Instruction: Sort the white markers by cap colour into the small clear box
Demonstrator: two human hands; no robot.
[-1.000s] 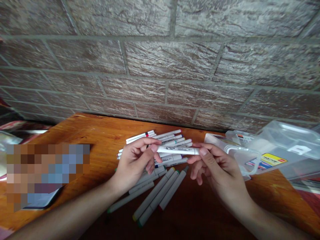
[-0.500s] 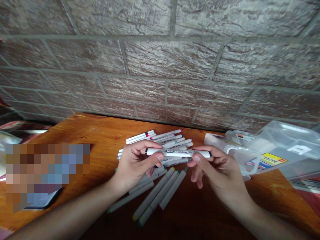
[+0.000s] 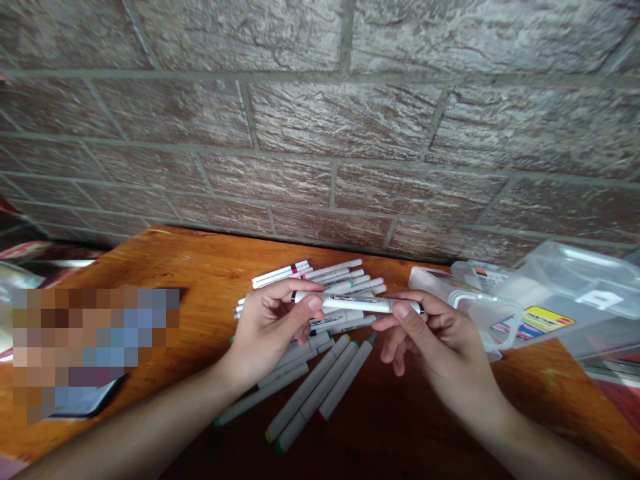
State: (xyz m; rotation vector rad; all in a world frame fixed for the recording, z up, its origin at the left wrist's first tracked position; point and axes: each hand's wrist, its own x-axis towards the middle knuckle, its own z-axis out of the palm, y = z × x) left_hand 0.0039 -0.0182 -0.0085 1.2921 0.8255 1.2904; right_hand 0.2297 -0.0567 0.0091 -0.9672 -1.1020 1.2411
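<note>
I hold one white marker (image 3: 356, 304) level above a wooden table (image 3: 200, 273), one end in each hand. My left hand (image 3: 273, 327) pinches its left end between thumb and fingers. My right hand (image 3: 430, 333) pinches the right end, where a dark band shows. Beneath the hands lies a loose pile of markers (image 3: 330, 280) with coloured caps. Three grey markers (image 3: 320, 390) lie side by side nearer to me.
An open clear plastic case (image 3: 560, 300) with a handle and a yellow label lies on the table at the right. A brick-pattern wall (image 3: 320, 133) rises behind the table. A dark flat object (image 3: 90, 400) sits at the left edge.
The marker has slid to the right between my fingers, so its right end now sticks out past my right thumb. Both hands stay in about the same place.
</note>
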